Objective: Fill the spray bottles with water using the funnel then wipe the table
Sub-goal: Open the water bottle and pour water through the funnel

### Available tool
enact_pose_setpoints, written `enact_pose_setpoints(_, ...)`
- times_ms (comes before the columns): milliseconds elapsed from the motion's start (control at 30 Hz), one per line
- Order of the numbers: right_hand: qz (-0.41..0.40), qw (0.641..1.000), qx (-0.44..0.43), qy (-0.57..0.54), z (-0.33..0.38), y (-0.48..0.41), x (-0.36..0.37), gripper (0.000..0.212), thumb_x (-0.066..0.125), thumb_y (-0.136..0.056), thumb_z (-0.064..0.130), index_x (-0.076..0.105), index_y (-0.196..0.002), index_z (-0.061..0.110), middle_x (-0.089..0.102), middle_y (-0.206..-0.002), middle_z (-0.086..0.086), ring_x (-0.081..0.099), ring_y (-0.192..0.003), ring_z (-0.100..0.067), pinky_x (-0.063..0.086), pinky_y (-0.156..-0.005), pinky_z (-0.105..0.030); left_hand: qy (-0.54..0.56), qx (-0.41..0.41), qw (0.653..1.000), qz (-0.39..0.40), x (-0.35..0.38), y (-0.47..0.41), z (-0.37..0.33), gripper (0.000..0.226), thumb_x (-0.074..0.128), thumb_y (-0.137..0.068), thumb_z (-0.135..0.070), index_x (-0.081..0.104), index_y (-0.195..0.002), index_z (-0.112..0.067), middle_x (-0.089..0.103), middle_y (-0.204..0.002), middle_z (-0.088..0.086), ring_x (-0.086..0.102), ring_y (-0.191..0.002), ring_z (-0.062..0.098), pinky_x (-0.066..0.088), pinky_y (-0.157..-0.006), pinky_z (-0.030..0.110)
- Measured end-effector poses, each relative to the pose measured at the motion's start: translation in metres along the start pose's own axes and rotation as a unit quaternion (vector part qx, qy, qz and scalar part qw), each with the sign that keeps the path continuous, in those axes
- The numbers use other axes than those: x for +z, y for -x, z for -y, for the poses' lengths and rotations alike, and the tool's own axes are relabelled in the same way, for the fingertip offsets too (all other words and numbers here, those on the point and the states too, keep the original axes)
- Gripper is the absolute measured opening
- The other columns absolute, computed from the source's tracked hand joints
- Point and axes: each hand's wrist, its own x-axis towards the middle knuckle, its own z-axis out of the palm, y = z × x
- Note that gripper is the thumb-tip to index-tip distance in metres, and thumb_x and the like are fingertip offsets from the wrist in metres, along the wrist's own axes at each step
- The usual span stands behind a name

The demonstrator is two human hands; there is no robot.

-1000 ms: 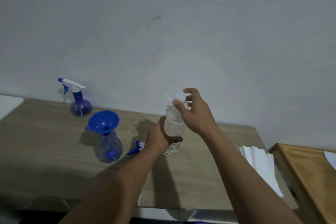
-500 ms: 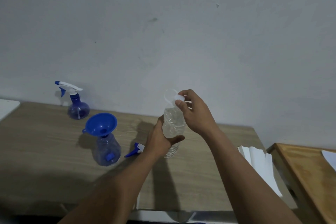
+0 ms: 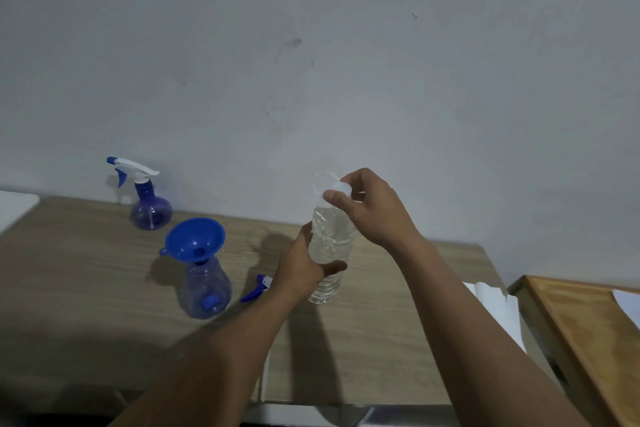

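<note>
My left hand (image 3: 304,267) grips the middle of a clear plastic water bottle (image 3: 332,239) held upright just above the wooden table (image 3: 86,270). My right hand (image 3: 370,208) pinches the bottle's white cap (image 3: 341,188) at the neck. To the left stands an open blue-tinted spray bottle (image 3: 207,291) with a blue funnel (image 3: 195,238) sitting in its mouth. Its blue and white spray head (image 3: 258,289) lies on the table, partly hidden behind my left wrist. A second spray bottle (image 3: 149,206) with its trigger head on stands by the wall.
White paper towels (image 3: 495,308) lie at the table's right edge. A lighter wooden table (image 3: 585,340) with a white sheet stands further right. The wall rises directly behind the table. A white surface (image 3: 14,208) shows at far left.
Both hands keep their hold on the water bottle and cap; the fingers on the cap have shifted slightly. The view has tilted a little.
</note>
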Motion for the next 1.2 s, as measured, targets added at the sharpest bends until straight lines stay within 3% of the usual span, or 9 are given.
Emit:
enact_pose_setpoints(167,0.003,0.997,-0.035,0.073,0.000,-0.001,-0.004,0.027,0.062,-0.097,0.032,0.063,-0.123,0.025,0.054,-0.130,-0.001,0.050,-0.126,-0.016,0.037,-0.095,-0.026,-0.002,0.004,1.000,0.004,0.001,0.000,0.000,0.099,0.090,-0.044,-0.064,0.042,-0.129,-0.048,0.063,-0.121,-0.021,0.062,-0.113,0.009,0.054,-0.096,0.043)
enact_pose_setpoints(300,0.008,0.996,-0.045,0.082,0.000,0.000,-0.006,0.030,0.059,-0.099,0.023,0.064,-0.128,0.025,0.054,-0.122,0.003,0.047,-0.126,-0.019,0.041,-0.102,-0.032,0.001,0.007,1.000,0.004,0.001,0.001,-0.002,0.097,0.091,-0.045,-0.061,0.044,-0.129,-0.047,0.064,-0.119,-0.021,0.062,-0.112,0.010,0.054,-0.096,0.043)
enact_pose_setpoints(433,0.003,0.994,-0.059,0.092,0.002,-0.001,-0.007,0.038,0.056,-0.100,0.014,0.060,-0.137,0.020,0.056,-0.132,0.004,0.047,-0.127,-0.018,0.042,-0.103,-0.031,0.005,0.014,1.000,0.001,0.000,0.001,-0.002,0.093,0.092,-0.047,-0.057,0.046,-0.128,-0.047,0.066,-0.117,-0.021,0.063,-0.109,0.007,0.055,-0.095,0.040)
enact_pose_setpoints(633,-0.096,0.992,-0.060,0.057,0.002,0.007,-0.017,0.034,0.061,-0.099,0.019,0.065,-0.132,0.017,0.057,-0.117,0.007,0.056,-0.101,-0.006,0.047,-0.088,-0.020,0.008,0.005,1.000,0.008,-0.002,-0.003,-0.001,0.100,0.091,-0.040,-0.063,0.045,-0.127,-0.046,0.065,-0.118,-0.020,0.064,-0.110,0.010,0.055,-0.094,0.043)
enact_pose_setpoints(733,-0.146,0.988,-0.026,0.032,-0.018,0.020,-0.015,0.030,0.064,-0.096,0.019,0.068,-0.126,0.015,0.062,-0.118,0.002,0.059,-0.094,-0.005,0.044,-0.077,-0.009,-0.004,0.012,1.000,0.011,-0.003,-0.001,-0.004,0.096,0.093,-0.049,-0.053,0.044,-0.131,-0.039,0.064,-0.120,-0.017,0.063,-0.110,0.012,0.054,-0.094,0.041)
enact_pose_setpoints(800,-0.151,0.988,0.011,0.036,-0.040,0.033,-0.005,0.030,0.066,-0.095,0.019,0.069,-0.124,0.013,0.063,-0.119,0.000,0.060,-0.092,-0.008,0.044,-0.076,-0.010,-0.009,0.022,1.000,0.004,-0.004,0.001,-0.005,0.093,0.094,-0.053,-0.046,0.045,-0.131,-0.036,0.063,-0.117,-0.019,0.063,-0.108,0.010,0.054,-0.093,0.038)
enact_pose_setpoints(1033,-0.027,0.984,0.156,0.081,-0.128,0.087,0.059,0.032,0.067,-0.092,0.018,0.070,-0.122,0.009,0.069,-0.122,-0.012,0.070,-0.095,-0.021,0.049,-0.083,-0.022,-0.010,0.033,0.999,-0.016,-0.004,0.003,-0.001,0.086,0.094,-0.051,-0.040,0.050,-0.125,-0.035,0.067,-0.111,-0.017,0.066,-0.102,0.005,0.055,-0.093,0.037)
enact_pose_setpoints(1200,0.075,0.973,0.194,0.105,-0.161,0.115,0.104,0.028,0.061,-0.089,0.014,0.075,-0.114,0.014,0.070,-0.112,-0.014,0.068,-0.102,-0.030,0.049,-0.090,-0.029,-0.009,0.042,0.999,-0.015,-0.002,0.006,-0.001,0.097,0.091,-0.048,-0.049,0.044,-0.131,-0.033,0.063,-0.121,-0.017,0.062,-0.110,0.007,0.052,-0.098,0.038)
